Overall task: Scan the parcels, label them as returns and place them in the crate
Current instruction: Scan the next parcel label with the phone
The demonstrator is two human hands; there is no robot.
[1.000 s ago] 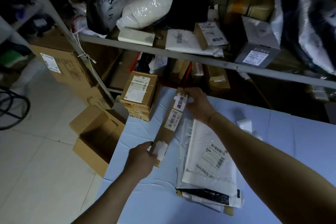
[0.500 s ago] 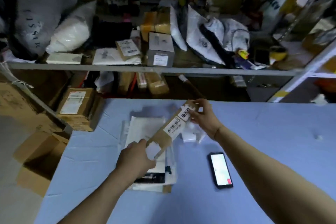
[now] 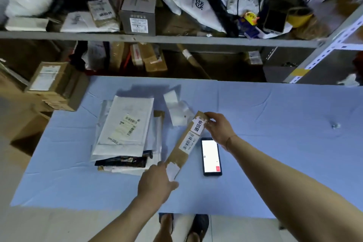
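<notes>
1. Moved since half a second ago: long box (image 3: 185, 141) now lies nearer the person, its far end just above the phone (image 3: 211, 156); before, it was held further up the table (image 3: 275, 143) over the mailer stack (image 3: 127, 135).
2. Long box: brown card, narrow, held slantwise between both hands, near end low at left, far end high at right. Carries a barcode label and a white return label (image 3: 198, 126) with black characters near the far end; a white slip at the near end.
3. Left hand (image 3: 157, 182): grips the near end, fingers curled under, thumb on the side by the white slip.
4. Right hand (image 3: 218, 127): pinches the far end, fingertips at the return label's top edge.
5. Phone: flat on the table just right of the box, screen lit white.
6. Mailer stack: white and dark bags piled flat, left of the box; top one bears a shipping label.
7. Label strip (image 3: 176, 110): white, loose, on the table beyond the box.
8. Shelf (image 3: 176, 38): upper tier holds a grey carton (image 3: 137, 11), small labelled boxes and white bags; lower tier holds brown parcels.
9. Cartons (image 3: 55, 82): stacked at the table's left edge.
10. Crate: cannot tell which container it is.
</notes>
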